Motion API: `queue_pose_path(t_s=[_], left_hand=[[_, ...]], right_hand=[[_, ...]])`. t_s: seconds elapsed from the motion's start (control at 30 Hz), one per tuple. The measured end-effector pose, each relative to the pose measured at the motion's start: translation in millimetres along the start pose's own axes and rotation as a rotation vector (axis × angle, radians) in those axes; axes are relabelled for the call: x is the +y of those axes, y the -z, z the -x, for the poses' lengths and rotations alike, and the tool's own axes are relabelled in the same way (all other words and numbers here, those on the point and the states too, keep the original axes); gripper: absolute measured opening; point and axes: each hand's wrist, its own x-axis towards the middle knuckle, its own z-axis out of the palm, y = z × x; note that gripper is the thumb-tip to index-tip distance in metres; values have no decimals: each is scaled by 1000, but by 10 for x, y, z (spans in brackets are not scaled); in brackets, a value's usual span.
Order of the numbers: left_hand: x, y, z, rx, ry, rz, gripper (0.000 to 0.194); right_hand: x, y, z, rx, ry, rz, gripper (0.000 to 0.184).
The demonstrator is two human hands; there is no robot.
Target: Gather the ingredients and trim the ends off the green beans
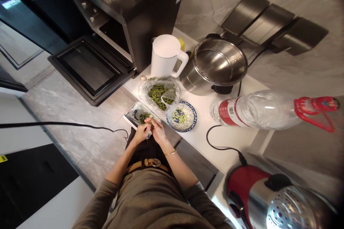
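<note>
My left hand [142, 133] and my right hand [158, 131] meet fingertip to fingertip, both closed on a small green edamame pod [150, 123] that the fingers mostly cover. Just below them, a white rectangular dish [131, 114] with dark markings holds green pods or shells. Beyond it, a clear plastic bag [143, 91] lies open with many edamame pods [158, 96] in it. To the right of the bag, a blue-rimmed plate [194, 109] carries shelled green beans [179, 115] over something white and grainy.
A white kettle [163, 57] and a steel pot [188, 77] stand behind the bag. At the right are a large plastic bottle [266, 109] and a red-and-steel appliance [247, 182]. An oven door [91, 68] hangs open at the left. Cords cross the counter and the floor side.
</note>
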Motion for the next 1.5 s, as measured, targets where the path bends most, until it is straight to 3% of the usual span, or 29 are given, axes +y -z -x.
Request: queue_pose_path(t_s=[0.27, 0.4, 0.57, 0.87, 1.03, 1.3, 1.4, 1.5], left_hand=[[-20, 90, 36, -16, -29, -454, 31], [29, 185, 28, 77, -113, -600, 26], [-10, 161, -61, 108, -272, -488, 27], [-26, 158, -145, 98, -307, -317, 35], [-55, 87, -186, 213, -291, -329, 34], [-225, 41, -206, 351, -348, -323, 27], [-340, 61, -222, 366, -287, -354, 27], [-485, 54, -259, 335, -165, -414, 32]], right_hand=[[19, 112, -63, 3, -158, -34, 16], [41, 173, -90, 54, -193, -6, 13], [68, 163, -138, 81, -252, -33, 8], [-35, 200, -103, 50, -305, 48, 6], [-95, 165, -100, 60, -311, 36, 9], [-115, 110, -110, -56, -265, -23, 17], [-139, 159, -80, -78, -256, -20, 16], [-217, 306, -1, -13, -179, -15, 13]])
